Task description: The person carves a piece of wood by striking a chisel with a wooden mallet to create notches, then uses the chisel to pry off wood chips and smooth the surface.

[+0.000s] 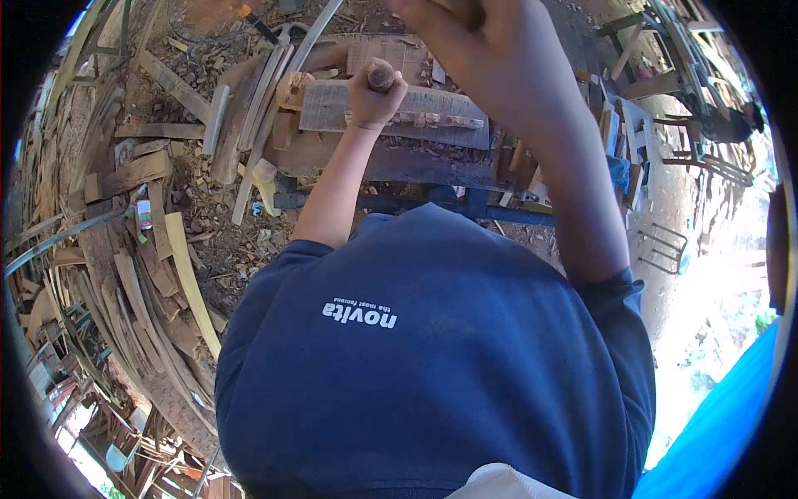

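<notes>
My left hand is closed around an upright chisel, whose round, worn wooden handle end faces up at me. The blade is hidden below the fist. Under this hand lies a grey wooden board, with a row of rough notches cut along it to the right. My right hand is raised high, close to the camera, and cut off by the top edge. Its fingers look curled, but what they hold, if anything, cannot be made out.
The board rests on a low, dark wooden bench. A tool with a black and orange handle lies beyond it at the upper left. Stacked wood strips crowd the left side. A metal rack stands at the right.
</notes>
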A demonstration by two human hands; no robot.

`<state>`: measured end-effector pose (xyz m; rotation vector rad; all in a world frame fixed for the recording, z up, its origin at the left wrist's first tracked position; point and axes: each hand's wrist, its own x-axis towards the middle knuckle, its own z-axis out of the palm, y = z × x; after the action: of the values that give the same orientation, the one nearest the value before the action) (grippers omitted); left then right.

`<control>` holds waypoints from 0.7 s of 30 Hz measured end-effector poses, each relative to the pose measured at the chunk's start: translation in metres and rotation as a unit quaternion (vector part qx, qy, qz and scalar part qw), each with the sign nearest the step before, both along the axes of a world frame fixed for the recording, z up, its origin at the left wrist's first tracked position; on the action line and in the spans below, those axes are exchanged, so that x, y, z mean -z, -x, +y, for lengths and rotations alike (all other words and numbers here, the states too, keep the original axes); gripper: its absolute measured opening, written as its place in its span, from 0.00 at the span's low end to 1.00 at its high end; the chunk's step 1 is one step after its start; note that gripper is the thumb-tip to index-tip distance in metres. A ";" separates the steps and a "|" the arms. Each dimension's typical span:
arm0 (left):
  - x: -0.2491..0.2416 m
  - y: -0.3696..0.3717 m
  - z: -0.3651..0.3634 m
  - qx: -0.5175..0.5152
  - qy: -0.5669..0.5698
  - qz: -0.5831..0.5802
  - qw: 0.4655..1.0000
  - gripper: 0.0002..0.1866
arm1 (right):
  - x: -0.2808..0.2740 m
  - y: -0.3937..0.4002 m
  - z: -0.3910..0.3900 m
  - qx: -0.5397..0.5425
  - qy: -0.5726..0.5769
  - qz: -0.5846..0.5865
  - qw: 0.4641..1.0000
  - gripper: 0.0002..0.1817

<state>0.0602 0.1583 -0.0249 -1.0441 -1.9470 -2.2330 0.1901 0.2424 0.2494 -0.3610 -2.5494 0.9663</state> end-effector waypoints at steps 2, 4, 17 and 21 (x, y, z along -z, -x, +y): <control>-0.001 0.004 -0.003 -0.004 0.001 0.016 1.000 0.08 | 0.010 -0.002 -0.007 -0.015 0.029 0.063 0.998 0.19; -0.011 -0.001 -0.002 0.004 -0.054 -0.037 0.998 0.08 | 0.054 -0.012 -0.021 0.056 -0.018 -0.105 0.993 0.22; 0.005 0.010 -0.016 0.050 -0.034 -0.086 0.994 0.09 | 0.100 -0.078 0.013 0.183 0.189 -0.169 0.950 0.24; -0.008 0.005 -0.014 0.046 0.032 0.045 0.997 0.10 | 0.130 -0.099 0.007 0.195 0.210 -0.213 0.934 0.23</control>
<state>0.0555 0.1443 -0.0173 -1.2435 -1.9852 -2.1401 0.2893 0.2493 0.1198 -1.2714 -2.4479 1.3822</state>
